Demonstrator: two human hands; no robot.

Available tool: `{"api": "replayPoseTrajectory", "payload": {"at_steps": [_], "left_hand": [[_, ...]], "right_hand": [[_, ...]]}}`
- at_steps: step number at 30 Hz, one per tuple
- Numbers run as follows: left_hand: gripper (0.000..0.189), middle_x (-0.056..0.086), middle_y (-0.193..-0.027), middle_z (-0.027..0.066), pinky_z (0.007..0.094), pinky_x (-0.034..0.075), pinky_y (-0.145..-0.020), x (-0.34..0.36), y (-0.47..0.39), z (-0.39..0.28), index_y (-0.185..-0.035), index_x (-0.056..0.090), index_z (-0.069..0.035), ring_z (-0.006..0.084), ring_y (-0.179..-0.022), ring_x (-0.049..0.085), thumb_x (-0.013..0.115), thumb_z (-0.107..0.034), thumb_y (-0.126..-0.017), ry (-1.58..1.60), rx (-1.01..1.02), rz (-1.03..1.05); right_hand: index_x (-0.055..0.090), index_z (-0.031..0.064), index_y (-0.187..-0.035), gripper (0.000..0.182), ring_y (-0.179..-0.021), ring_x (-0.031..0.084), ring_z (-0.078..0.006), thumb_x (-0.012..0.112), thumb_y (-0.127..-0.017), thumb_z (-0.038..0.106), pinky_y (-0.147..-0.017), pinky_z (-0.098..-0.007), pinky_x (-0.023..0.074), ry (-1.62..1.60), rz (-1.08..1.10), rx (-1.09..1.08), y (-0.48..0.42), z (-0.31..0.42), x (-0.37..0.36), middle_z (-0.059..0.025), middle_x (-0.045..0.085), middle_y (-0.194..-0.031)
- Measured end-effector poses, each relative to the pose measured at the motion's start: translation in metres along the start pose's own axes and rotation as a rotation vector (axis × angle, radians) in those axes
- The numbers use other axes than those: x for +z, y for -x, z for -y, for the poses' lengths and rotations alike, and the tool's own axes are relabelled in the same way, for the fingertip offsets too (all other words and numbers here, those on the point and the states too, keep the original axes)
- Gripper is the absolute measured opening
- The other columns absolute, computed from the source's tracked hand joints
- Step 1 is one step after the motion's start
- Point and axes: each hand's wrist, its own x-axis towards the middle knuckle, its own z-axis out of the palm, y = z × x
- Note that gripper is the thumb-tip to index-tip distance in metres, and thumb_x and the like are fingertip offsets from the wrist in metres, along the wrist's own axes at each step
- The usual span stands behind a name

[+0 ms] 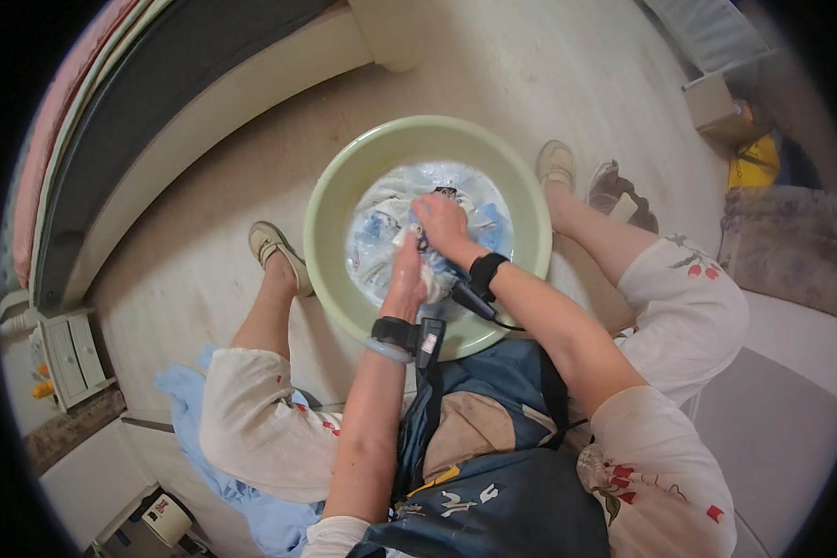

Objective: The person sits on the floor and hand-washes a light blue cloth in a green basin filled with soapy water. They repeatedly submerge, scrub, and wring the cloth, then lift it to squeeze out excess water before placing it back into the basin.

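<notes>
A pale green plastic basin (321, 279) stands between my legs with sudsy water (441, 173) in it. White and blue wet cloth (375, 227) lies bunched in the water. My left hand (407, 273) grips a white fold of it near the basin's middle. Just above and to the right, my right hand (443, 222) is closed on the same bunch, where a dark printed patch shows. The two hands almost touch. Black straps with small devices circle both wrists, and a pale bangle (388, 350) sits below the left strap.
Light blue fabric (251, 506) hangs by my left knee. A bed with a dark side (153, 91) runs along the upper left. A small white cabinet (74, 359) is at far left. An open cardboard box (722, 111) and a yellow bag (755, 164) are at upper right.
</notes>
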Motion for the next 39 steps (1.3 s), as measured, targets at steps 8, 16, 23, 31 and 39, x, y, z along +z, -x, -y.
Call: {"api": "replayPoseTrajectory", "payload": {"at_steps": [8, 16, 23, 31, 39], "left_hand": [[0.049, 0.059, -0.099, 0.0079, 0.0326, 0.05, -0.074, -0.044, -0.019, -0.01, -0.112, 0.053, -0.004, 0.0191, -0.086, 0.058, 0.045, -0.047, -0.09, 0.114, -0.085, 0.142], [0.04, 0.061, -0.096, 0.0071, 0.0303, 0.052, -0.069, 0.02, 0.028, -0.063, -0.111, 0.053, -0.002, 0.0163, -0.081, 0.061, 0.055, -0.034, -0.088, -0.236, -0.031, 0.19], [0.015, 0.061, -0.078, 0.0055, 0.0301, 0.054, -0.055, -0.024, 0.022, -0.104, -0.091, 0.056, -0.005, 0.0174, -0.067, 0.063, 0.062, -0.011, -0.08, 0.0, 0.237, 0.095], [0.055, 0.055, -0.108, 0.015, 0.037, 0.045, -0.083, -0.016, 0.023, -0.085, -0.12, 0.053, -0.012, 0.03, -0.095, 0.055, 0.071, -0.026, -0.071, -1.754, 0.56, -0.044], [0.043, 0.053, -0.106, 0.0125, 0.0458, 0.046, -0.076, -0.025, -0.004, 0.006, -0.108, 0.061, -0.013, 0.0352, -0.098, 0.053, 0.059, -0.043, -0.077, -2.355, 0.348, -0.002]], "right_hand": [[0.058, 0.0051, -0.086, 0.021, -0.083, 0.054, -0.0328, 0.051, -0.084, 0.024, -0.07, -0.0417, 0.0453, -0.075, 0.134, -0.211, 0.033, 0.033, -0.005, -0.0135, 0.054, -0.083], [0.043, 0.0035, -0.1, 0.04, -0.091, 0.051, -0.0277, 0.054, -0.086, 0.039, -0.083, -0.0311, 0.0394, -0.648, 0.35, 0.04, -0.017, -0.014, -0.027, -0.0164, 0.055, -0.093], [0.041, 0.006, -0.123, 0.076, -0.107, 0.052, -0.0321, 0.067, -0.062, 0.044, -0.093, -0.0425, 0.0332, 0.038, 0.652, -0.107, 0.025, -0.031, -0.036, -0.018, 0.056, -0.111], [0.042, 0.0111, -0.115, 0.058, -0.091, 0.057, -0.0353, 0.063, -0.065, 0.032, -0.075, -0.0404, 0.0456, 0.125, 0.604, 0.126, -0.005, -0.043, -0.059, -0.0221, 0.059, -0.095], [0.048, 0.0127, -0.113, 0.039, -0.089, 0.061, -0.0309, 0.057, -0.076, 0.022, -0.071, -0.0441, 0.0481, 0.721, 0.719, -0.123, 0.048, -0.053, -0.001, -0.0179, 0.059, -0.097]]}}
